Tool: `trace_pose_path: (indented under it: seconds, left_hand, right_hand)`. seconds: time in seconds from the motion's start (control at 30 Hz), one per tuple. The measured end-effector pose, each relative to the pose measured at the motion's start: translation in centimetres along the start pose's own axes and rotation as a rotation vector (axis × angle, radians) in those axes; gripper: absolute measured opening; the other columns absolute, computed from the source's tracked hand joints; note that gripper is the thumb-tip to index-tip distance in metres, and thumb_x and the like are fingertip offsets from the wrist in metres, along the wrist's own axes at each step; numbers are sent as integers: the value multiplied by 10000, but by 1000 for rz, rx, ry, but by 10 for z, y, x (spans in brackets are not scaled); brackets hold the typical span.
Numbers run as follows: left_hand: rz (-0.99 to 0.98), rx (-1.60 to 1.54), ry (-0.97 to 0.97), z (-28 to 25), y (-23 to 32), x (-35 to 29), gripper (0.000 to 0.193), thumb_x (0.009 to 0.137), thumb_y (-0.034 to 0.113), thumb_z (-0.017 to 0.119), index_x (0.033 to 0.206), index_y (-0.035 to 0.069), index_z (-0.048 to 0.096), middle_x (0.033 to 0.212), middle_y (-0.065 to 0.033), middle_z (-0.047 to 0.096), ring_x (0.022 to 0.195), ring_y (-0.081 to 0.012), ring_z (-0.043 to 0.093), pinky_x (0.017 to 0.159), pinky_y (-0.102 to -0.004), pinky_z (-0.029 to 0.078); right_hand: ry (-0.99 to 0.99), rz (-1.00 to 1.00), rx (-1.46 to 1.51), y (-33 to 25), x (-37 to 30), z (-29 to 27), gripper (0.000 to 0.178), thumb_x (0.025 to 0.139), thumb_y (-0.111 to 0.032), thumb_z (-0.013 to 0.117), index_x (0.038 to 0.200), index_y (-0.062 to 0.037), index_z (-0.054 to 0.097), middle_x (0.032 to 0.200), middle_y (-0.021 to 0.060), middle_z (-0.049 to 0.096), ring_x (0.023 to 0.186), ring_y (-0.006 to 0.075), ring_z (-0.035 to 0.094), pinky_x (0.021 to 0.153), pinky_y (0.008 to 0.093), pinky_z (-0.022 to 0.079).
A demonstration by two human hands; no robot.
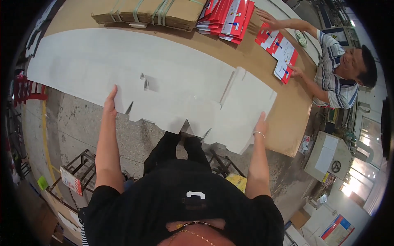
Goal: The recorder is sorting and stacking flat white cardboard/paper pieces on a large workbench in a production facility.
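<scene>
A large white die-cut cardboard sheet (180, 82) with slots, notches and fold lines spans the table in front of me. At its near left edge, my left hand (110, 101) grips it, thumb on top and the other fingers hidden underneath. My right hand (261, 124) holds the near right end, its fingers mostly out of sight below the board. The sheet's near edge juts out past the table, above my legs.
Brown cardboard bundles (143, 13) tied with green straps and a stack of red-and-white printed cartons (232, 18) lie along the far side. At the right, a co-worker (336, 69) handles a flat red-and-white carton (283, 51) on the brown tabletop (287, 135). A metal-framed stool (78, 168) stands lower left.
</scene>
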State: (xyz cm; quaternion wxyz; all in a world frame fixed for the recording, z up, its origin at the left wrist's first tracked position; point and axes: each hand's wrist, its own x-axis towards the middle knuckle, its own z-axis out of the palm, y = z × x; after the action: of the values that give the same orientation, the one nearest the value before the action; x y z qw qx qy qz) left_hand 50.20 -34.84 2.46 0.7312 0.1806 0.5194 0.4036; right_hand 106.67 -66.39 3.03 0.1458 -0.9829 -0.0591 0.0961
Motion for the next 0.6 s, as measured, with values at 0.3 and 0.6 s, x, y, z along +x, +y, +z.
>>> trace_pose_path:
  seconds: [0.3,0.6]
  left_hand:
    - [-123,118,31,-13,12,16,547,822,391,640,1180,-7,526,1133,-115,593,1020,-234,574,874,-346,460]
    - [-109,-3,-137,-27,-5,2,560,823,360,637,1228,5,486,1192,-139,562,1088,-257,546,951,-395,431]
  right_hand:
    - [-126,1,-39,-46,-8,0,955,769,-759,329,970,134,603,1017,328,579,1007,419,551,882,448,412]
    - [-34,-183,-300,-21,-16,-4,748,795,-609,474,1320,-79,420,1313,216,426,1221,365,392,983,488,322]
